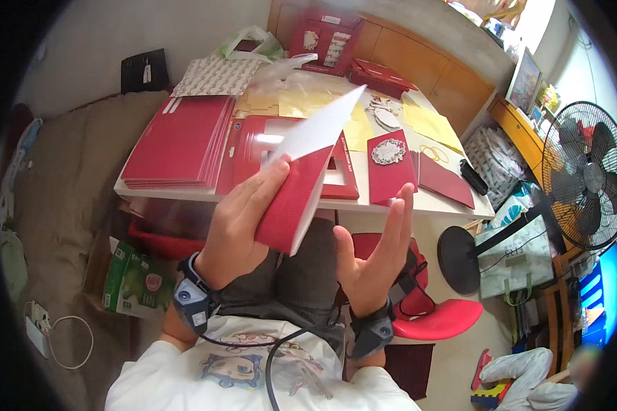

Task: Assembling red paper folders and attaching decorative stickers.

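Left grip [243, 222] pinches a red card [298, 195], right grip [376, 267] spreads empty, a white-lettered red box [245, 166] beyond.

Left hand [243, 219]: clasping one folded red card [296, 202], white inside. Right hand [377, 264]: spread, fingers upward, apart from card. White table [206, 194]: stack of red sheets [182, 140], left; ornate white label [389, 152] on red panel [391, 185], right. Far right: black pedestal fan [593, 178].

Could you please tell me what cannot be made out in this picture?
In the head view:
Folded red card: its far side, turned away from the camera.
Flat red box: its middle, partly behind the card and left hand.
Blue screen: its right part, cut off by the dark lens rim.
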